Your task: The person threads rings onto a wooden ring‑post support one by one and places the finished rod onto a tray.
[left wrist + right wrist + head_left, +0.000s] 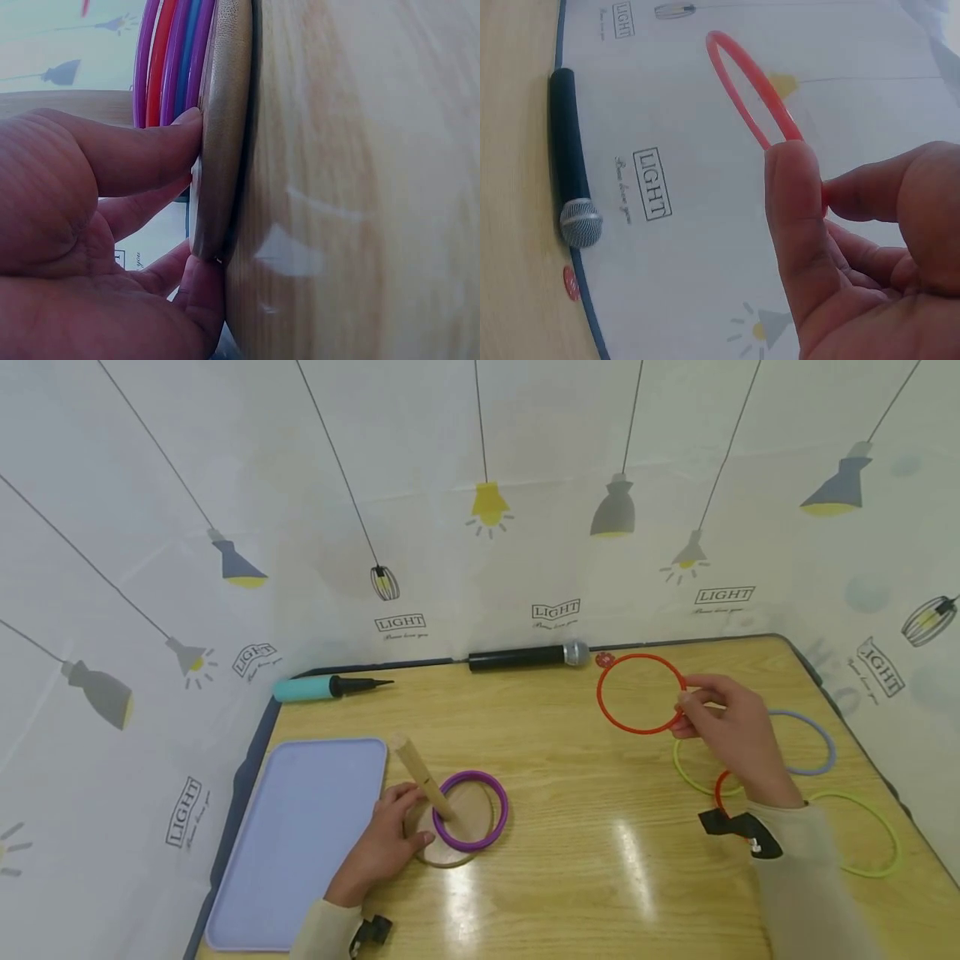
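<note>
My right hand (731, 727) pinches a thin red ring (602, 703) between thumb and fingers, raised over the right back of the table. In the right wrist view the same ring (735, 101) slants up from the fingertips. At centre left, my left hand (386, 839) grips the edge of a round wooden base (472, 810) with a tilted-looking wooden peg (418, 767). Around the peg lies a stack of rings (504, 814), purple on top. From the side, the left wrist view shows purple, red and blue rings (154, 67) stacked above the base, thumb beside them.
Yellow-green rings (896, 852), a blue ring (831, 752) and another red ring (718, 789) lie under and around the right forearm. A lavender tray (300, 835) is at left. Along the back are a teal pump (303, 688), a microphone (517, 658) and a red chip (604, 659).
</note>
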